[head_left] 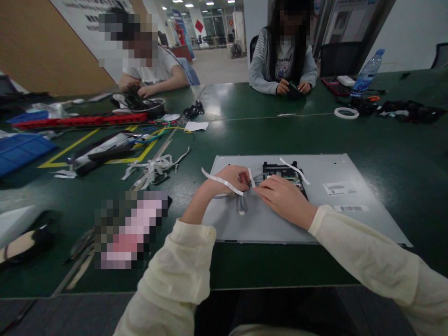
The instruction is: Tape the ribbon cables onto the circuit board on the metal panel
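Note:
A flat silver metal panel [329, 219] lies on the table before me, with a black-framed circuit board [280, 169] at its upper middle. My left hand [234, 178] is closed around a bundle of grey cable [241, 204], whose looped part hangs below the fingers. Between my hands a short white strip [251, 178] stands up beside the cable. The fingertips of my right hand [282, 197] pinch its lower end, while the palm covers part of the board. Another white strip [222, 181] lies across my left hand, and one more white strip [294, 171] rests over the board.
A phone [138, 228] lies left of the panel, with tangled white strips [156, 169] beyond it. A blue basket [23, 151] and cables are farther left. Two people sit opposite. A tape roll [346, 113] and a water bottle [368, 72] are at the far right.

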Demonstrator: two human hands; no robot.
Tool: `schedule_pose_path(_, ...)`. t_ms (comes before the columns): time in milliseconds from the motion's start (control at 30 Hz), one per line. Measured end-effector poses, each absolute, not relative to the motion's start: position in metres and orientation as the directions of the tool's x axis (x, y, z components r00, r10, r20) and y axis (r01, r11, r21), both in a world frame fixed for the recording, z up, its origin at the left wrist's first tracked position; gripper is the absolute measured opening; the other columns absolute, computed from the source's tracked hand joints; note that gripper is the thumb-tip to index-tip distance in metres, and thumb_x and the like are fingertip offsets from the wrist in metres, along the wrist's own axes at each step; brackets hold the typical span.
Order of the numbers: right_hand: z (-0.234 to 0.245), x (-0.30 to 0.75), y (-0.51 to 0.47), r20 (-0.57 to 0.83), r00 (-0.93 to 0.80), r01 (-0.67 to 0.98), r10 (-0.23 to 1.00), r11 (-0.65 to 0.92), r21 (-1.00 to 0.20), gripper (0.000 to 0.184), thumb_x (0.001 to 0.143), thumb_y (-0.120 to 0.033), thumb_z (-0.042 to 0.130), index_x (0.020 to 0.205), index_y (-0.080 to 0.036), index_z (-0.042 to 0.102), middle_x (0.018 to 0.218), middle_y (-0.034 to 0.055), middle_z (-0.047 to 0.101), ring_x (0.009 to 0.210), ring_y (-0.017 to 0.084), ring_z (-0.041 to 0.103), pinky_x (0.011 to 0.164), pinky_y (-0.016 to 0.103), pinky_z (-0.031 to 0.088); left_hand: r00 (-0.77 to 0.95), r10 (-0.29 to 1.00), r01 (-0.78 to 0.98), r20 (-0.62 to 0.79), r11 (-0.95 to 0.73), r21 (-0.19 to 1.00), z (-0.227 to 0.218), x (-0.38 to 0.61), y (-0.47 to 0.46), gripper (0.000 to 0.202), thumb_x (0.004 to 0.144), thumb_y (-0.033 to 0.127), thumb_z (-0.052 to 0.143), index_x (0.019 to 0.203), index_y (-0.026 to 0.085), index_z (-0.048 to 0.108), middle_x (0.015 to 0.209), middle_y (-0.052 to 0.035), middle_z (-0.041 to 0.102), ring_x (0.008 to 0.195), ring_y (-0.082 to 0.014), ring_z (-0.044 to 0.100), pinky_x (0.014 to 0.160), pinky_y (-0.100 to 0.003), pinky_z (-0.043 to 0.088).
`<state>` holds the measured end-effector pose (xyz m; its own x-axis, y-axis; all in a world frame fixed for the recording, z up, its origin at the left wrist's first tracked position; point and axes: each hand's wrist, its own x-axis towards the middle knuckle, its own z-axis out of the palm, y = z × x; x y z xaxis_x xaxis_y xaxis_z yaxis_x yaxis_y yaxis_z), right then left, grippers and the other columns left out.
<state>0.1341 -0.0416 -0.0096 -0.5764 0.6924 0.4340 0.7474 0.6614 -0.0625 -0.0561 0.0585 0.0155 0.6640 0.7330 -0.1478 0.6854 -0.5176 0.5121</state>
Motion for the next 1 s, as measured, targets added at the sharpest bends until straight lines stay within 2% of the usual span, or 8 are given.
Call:
schedule_pose_path(100,-0.012,0.134,-0.040,0.417,-0.597,0.745,0.686,0.667,-0.030,0.022,0.091,-0.016,0.048,0.104,-0.014,0.066,0.096,0.0098,0.064,0.093,0.021,0.052,0.078,0.034,0.043,0.685,0.721,0.664,-0.104,-0.560,0.495,0.020,-0.055,0.056,0.021,0.061,0.016,0.060,0.082,0.018,0.058,0.062,0.0032,0.056,0.058,-0.0125,0.053,0.056,-0.023,0.037)
schedule_pose_path(200,-0.013,0.133,-0.040,0.409,-0.609,0.738,0.680,0.674,-0.021,0.021,0.091,-0.015,0.049,0.104,-0.015,0.066,0.097,0.0097,0.065,0.092,0.021,0.052,0.078,0.035,0.043,0.728,0.681,0.610,-0.082,-0.588,0.531,0.023,-0.055,0.053,0.027,0.063,0.014,0.058,0.090,0.019,0.056,0.066,0.0038,0.057,0.060,-0.0120,0.053,0.057,-0.023,0.038)
schedule_pose_path(367,-0.013,0.133,-0.040,0.413,-0.628,0.716,0.660,0.698,-0.027,0.021,0.091,-0.016,0.049,0.103,-0.014,0.066,0.106,0.0083,0.066,0.099,0.022,0.052,0.084,0.037,0.044,0.768,0.638,0.559,-0.063,-0.618,0.553,0.021,-0.055,0.055,0.024,0.064,0.014,0.057,0.088,0.018,0.059,0.081,0.0001,0.062,0.073,-0.0134,0.057,0.068,-0.024,0.043)
schedule_pose_path(467,-0.013,0.132,-0.040,0.424,-0.633,0.699,0.647,0.713,-0.044,0.021,0.090,-0.014,0.050,0.104,-0.013,0.066,0.110,0.0078,0.066,0.108,0.021,0.052,0.090,0.039,0.043,0.761,0.647,0.572,-0.050,-0.633,0.521,0.017,-0.056,0.058,0.024,0.064,0.016,0.058,0.088,0.017,0.062,0.087,-0.0027,0.064,0.080,-0.0154,0.058,0.074,-0.026,0.044)
schedule_pose_path(700,-0.020,0.133,-0.038,0.411,-0.637,0.694,0.652,0.718,-0.062,0.021,0.088,-0.012,0.052,0.103,-0.015,0.067,0.113,0.0079,0.066,0.118,0.021,0.052,0.100,0.043,0.038,0.725,0.685,0.618,-0.063,-0.608,0.498,0.011,-0.056,0.060,0.024,0.068,0.020,0.059,0.091,0.016,0.062,0.090,-0.0041,0.064,0.084,-0.0170,0.059,0.077,-0.027,0.046)
schedule_pose_path(833,-0.019,0.132,-0.039,0.395,-0.645,0.691,0.654,0.720,-0.062,0.022,0.089,-0.012,0.049,0.102,-0.016,0.067,0.111,0.0073,0.067,0.120,0.021,0.051,0.106,0.046,0.032,0.704,0.710,0.634,-0.006,-0.625,0.455,0.003,-0.053,0.063,0.017,0.075,0.022,0.054,0.089,0.015,0.062,0.087,-0.0046,0.062,0.082,-0.0170,0.059,0.077,-0.028,0.046)
schedule_pose_path(1000,-0.011,0.132,-0.044,0.381,-0.665,0.660,0.643,0.744,-0.103,0.027,0.091,-0.018,0.045,0.113,-0.016,0.061,0.113,0.0083,0.066,0.117,0.021,0.053,0.109,0.050,0.026,0.699,0.707,0.639,0.110,-0.686,0.347,-0.010,-0.048,0.067,0.017,0.075,0.012,0.050,0.090,0.015,0.059,0.085,-0.0053,0.059,0.079,-0.0170,0.056,0.076,-0.029,0.045)
